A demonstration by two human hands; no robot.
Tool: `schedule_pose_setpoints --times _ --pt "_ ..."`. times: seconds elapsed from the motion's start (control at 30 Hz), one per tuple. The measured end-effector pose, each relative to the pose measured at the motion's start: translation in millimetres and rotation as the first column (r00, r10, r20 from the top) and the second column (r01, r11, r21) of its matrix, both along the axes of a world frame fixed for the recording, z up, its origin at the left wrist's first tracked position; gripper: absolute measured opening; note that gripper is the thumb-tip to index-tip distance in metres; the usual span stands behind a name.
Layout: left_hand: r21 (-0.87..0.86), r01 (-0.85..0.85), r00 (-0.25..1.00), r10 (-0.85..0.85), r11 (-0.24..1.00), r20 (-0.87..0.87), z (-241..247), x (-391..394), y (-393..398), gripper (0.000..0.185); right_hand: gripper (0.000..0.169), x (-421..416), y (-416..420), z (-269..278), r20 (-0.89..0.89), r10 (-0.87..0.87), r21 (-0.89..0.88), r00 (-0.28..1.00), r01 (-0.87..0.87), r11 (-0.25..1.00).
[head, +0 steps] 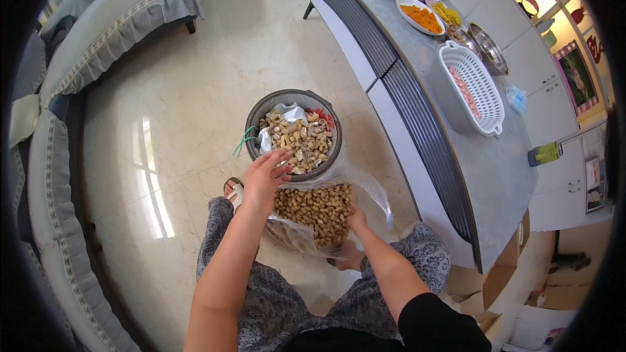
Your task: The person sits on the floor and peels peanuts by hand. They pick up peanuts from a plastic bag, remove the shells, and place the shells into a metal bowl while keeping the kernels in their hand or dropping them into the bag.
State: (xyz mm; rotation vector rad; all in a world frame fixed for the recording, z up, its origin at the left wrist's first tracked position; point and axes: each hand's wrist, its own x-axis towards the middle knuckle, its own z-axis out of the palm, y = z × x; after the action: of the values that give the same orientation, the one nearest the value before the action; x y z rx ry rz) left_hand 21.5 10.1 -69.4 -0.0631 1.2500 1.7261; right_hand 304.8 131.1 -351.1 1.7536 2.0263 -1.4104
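Note:
My left hand (pixel 266 174) hangs over the near rim of a dark round bin (pixel 338 156), fingers spread a little above the shells, and nothing shows between them. Peanut shells (pixel 308 143) fill the bin, with white crumpled scraps and some red bits among them. Nearer to me, unshelled peanuts (pixel 315 210) lie in a clear plastic bag (pixel 293 234) whose mouth is spread wide. At the right edge of these peanuts is my right hand (pixel 356 217); its fingertips are partly hidden, so whether it holds a peanut does not show.
At right stands a long grey-topped cabinet (pixel 415 54). It carries a white basket (pixel 477 85) with pink peanut kernels, a plate of orange food (pixel 421 18), metal bowls (pixel 489 49) and a green box (pixel 545 154). A fabric-covered sofa (pixel 117 24) stands at left; cardboard boxes (pixel 499 274) are at lower right.

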Motion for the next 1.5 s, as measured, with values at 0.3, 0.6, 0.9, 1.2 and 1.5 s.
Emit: schedule_pose_setpoints --times 0.3,0.6,0.9,1.2,1.5 --pt "0.027 0.084 0.994 -0.086 0.996 0.074 15 -4 12 0.03 0.038 -57 -9 10 0.24 0.301 0.219 0.923 -0.354 0.909" --pt "0.011 0.114 0.991 -0.114 0.993 0.064 7 -3 12 0.032 0.021 -53 -19 34 -0.055 -0.017 0.062 0.998 0.02 0.998" --pt "0.0 0.123 0.989 -0.122 0.992 0.078 3 -2 10 0.032 0.032 -46 -80 9 -0.035 -0.152 0.052 0.988 0.154 0.987" --pt "0.008 0.123 0.989 -0.124 0.992 0.082 2 -1 9 0.028 0.042 -68 -85 14 -0.031 -0.129 0.097 0.991 0.131 0.987" --pt "0.013 0.14 0.986 -0.141 0.99 0.094 2 2 11 0.028 0.039 -84 -81 15 -0.102 -0.025 -0.021 0.994 0.023 1.0"
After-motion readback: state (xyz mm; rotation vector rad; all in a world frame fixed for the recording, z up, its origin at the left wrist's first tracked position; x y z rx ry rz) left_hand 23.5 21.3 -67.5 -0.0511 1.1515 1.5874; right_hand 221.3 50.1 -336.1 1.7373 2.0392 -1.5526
